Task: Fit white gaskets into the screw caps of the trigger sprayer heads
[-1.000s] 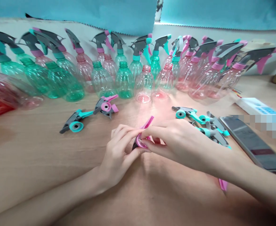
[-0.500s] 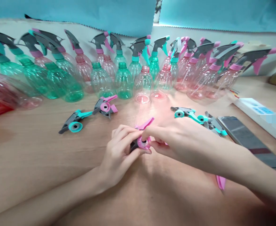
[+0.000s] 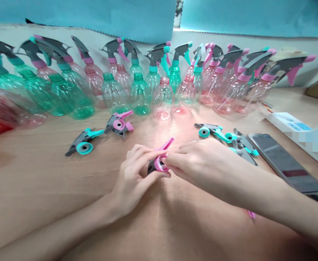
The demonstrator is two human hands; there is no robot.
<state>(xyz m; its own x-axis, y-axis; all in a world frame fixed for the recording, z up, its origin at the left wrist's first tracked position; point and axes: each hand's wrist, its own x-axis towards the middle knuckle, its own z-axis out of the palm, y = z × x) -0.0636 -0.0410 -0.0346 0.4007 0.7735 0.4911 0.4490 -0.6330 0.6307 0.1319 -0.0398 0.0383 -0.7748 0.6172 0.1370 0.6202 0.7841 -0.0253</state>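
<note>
Holds a spray head (image 3: pixel 151 167) at the near middle of the table (image 3: pixel 53 203), with the pink collar (image 3: pixel 157 164) facing right and the trigger (image 3: pixel 166 144) pointing far and right. Clamps it in the left hand (image 3: pixel 134 170), with fingers along the far side and thumb (image 3: pixel 157 177) along the near side. Has the right hand (image 3: pixel 199 156) at the collar, with fingertips bunched together over its mouth; cannot tell of anything small pinched between them, nor of any contact between spray head and table. Judging by looks, should prove light and stiff, of hard, smooth plastic, a little slippery in damp fingers and not very fragile. Best to take hold by the grey body just behind the collar, clear of the trigger, as likely to give under a squeeze; allow, too, for some turn in the collar. Shows a teal head (image 3: pixel 84 148) and a pink head (image 3: pixel 118 125) to the left, teal heads (image 3: pixel 204 132) to the right, partly hidden by the right hand, and a phone (image 3: pixel 286 163) just beside these. Lines the far side with bottles (image 3: pixel 163 99), some topped with heads, some bare-necked.
</note>
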